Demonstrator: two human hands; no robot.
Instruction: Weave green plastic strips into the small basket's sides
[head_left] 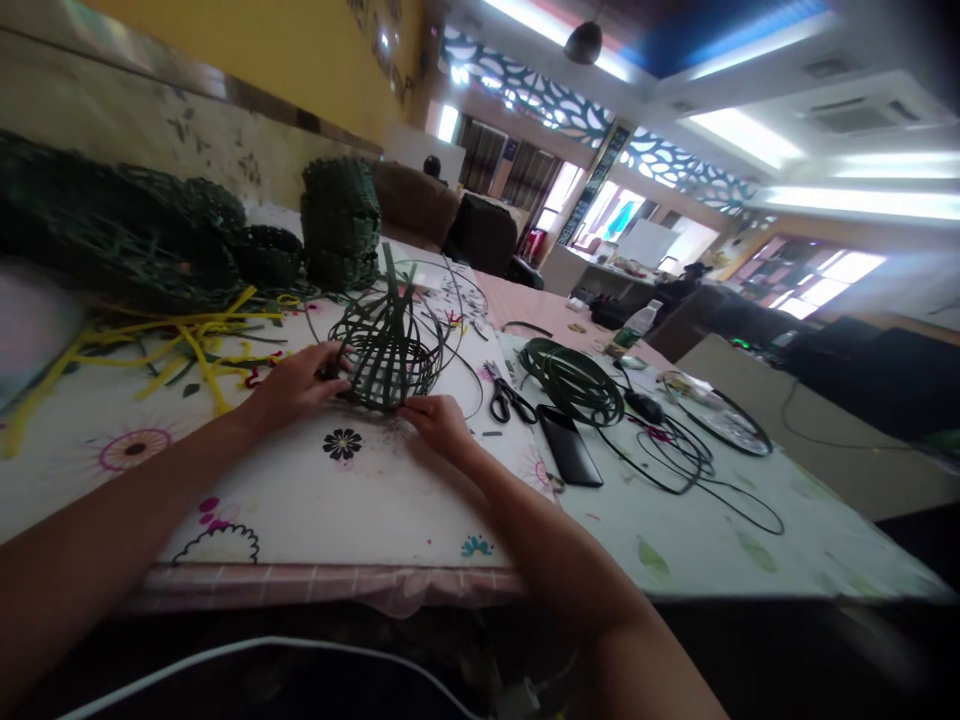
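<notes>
A half-woven basket of dark green strips sits on the flowered tablecloth in front of me, its long loose strips rising and curling out at the top. At its left side my left hand has its fingers curled round the edge. My right hand pinches the lower front rim, thumb and fingertips pressed together. Just right of the basket lie black-handled scissors. Beyond them rests a coil of green strip.
Yellow strips are scattered at left, with finished dark green baskets behind. On the right are a black phone, a clear bottle and looped cord. The table's front edge runs below my forearms.
</notes>
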